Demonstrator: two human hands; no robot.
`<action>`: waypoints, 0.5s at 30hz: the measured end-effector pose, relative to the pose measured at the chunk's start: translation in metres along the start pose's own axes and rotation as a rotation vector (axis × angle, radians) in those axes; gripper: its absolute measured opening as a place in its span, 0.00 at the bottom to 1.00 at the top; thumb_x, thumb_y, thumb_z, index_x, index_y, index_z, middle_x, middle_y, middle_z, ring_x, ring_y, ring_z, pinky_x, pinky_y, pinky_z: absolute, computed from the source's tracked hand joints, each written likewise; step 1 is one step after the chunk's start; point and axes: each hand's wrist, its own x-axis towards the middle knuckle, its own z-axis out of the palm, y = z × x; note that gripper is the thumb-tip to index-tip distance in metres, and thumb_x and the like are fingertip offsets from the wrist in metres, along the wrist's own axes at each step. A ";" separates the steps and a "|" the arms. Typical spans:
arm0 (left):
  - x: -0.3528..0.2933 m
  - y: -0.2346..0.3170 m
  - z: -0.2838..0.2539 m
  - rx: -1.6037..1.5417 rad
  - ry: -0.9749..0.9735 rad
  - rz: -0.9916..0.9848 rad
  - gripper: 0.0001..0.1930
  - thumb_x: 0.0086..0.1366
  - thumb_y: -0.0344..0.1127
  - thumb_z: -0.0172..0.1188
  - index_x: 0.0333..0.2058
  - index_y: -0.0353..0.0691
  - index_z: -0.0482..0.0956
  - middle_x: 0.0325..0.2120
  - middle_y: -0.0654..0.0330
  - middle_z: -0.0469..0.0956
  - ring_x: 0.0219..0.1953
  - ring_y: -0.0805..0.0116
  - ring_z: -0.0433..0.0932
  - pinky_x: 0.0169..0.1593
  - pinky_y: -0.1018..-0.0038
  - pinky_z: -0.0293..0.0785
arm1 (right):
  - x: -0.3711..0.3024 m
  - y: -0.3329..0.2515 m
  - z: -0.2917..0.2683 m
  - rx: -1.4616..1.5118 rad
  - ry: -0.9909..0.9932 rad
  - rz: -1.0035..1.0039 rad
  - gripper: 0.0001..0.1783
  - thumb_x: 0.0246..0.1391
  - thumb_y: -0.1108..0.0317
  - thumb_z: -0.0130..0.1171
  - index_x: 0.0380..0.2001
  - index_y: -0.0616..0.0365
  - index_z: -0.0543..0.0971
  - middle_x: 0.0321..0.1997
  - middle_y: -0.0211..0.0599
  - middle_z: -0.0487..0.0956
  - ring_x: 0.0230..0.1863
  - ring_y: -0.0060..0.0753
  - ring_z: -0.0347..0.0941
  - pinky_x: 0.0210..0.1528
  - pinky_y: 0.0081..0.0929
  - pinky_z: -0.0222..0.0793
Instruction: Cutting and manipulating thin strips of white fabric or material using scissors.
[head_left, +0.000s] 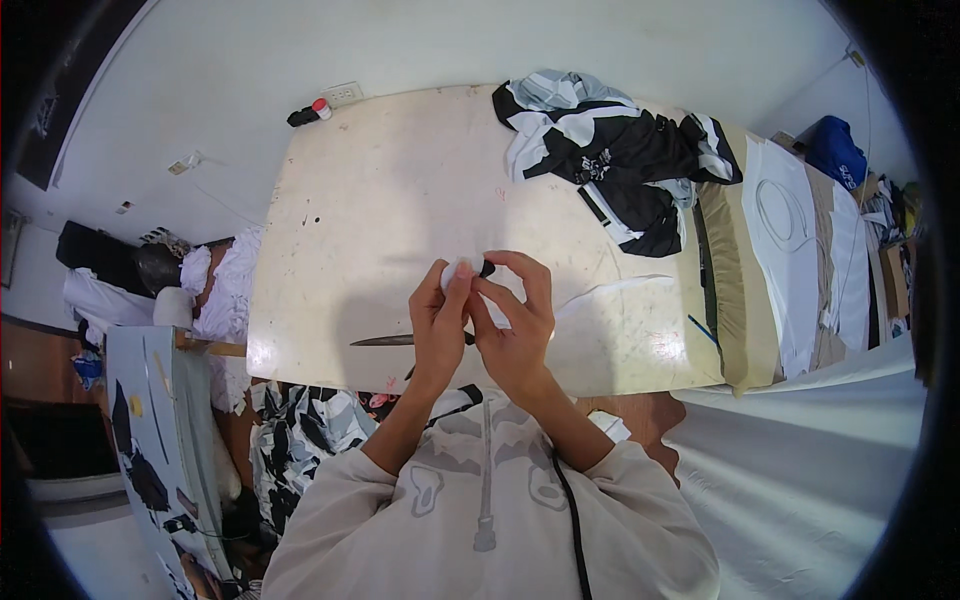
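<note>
My left hand (440,318) is closed in a pinch on a small white roll-like piece (459,270), held above the table. Close against it, my right hand (517,325) pinches a small black piece (488,268) at the side of the white one. Fingers cover much of both, so I cannot tell whether they are joined. Beyond my right hand, a thin white strip (622,288) trails across the table. Below my hands lie scissors (385,341), their dark blades pointing left and their handles mostly hidden behind my wrists.
Black, white and grey garments (625,150) are heaped on the far right of the pale table (370,200). Rolled and folded fabric (745,270) lines its right side. A jar with a red lid (321,108) stands at the far left corner. Patterned cloth (300,430) lies below the near edge.
</note>
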 end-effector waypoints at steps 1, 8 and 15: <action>0.000 -0.001 0.000 -0.019 0.001 -0.007 0.16 0.74 0.40 0.55 0.26 0.43 0.69 0.15 0.76 0.59 0.17 0.89 0.53 0.19 0.83 0.45 | 0.000 0.002 -0.001 0.038 -0.001 0.013 0.15 0.42 0.82 0.68 0.37 0.58 0.85 0.51 0.39 0.76 0.53 0.42 0.71 0.51 0.33 0.69; 0.005 0.010 -0.002 0.007 -0.001 0.021 0.16 0.75 0.43 0.52 0.26 0.45 0.69 0.14 0.76 0.58 0.16 0.88 0.51 0.19 0.82 0.44 | -0.001 -0.005 -0.004 0.264 0.013 0.204 0.07 0.56 0.80 0.60 0.38 0.61 0.77 0.43 0.39 0.74 0.42 0.34 0.71 0.45 0.29 0.68; 0.002 0.002 -0.003 -0.023 0.015 -0.002 0.14 0.75 0.40 0.54 0.28 0.40 0.73 0.15 0.77 0.58 0.18 0.88 0.51 0.21 0.81 0.44 | -0.005 -0.003 0.000 0.360 0.001 0.285 0.04 0.65 0.77 0.53 0.42 0.62 0.72 0.41 0.38 0.78 0.37 0.22 0.69 0.42 0.20 0.67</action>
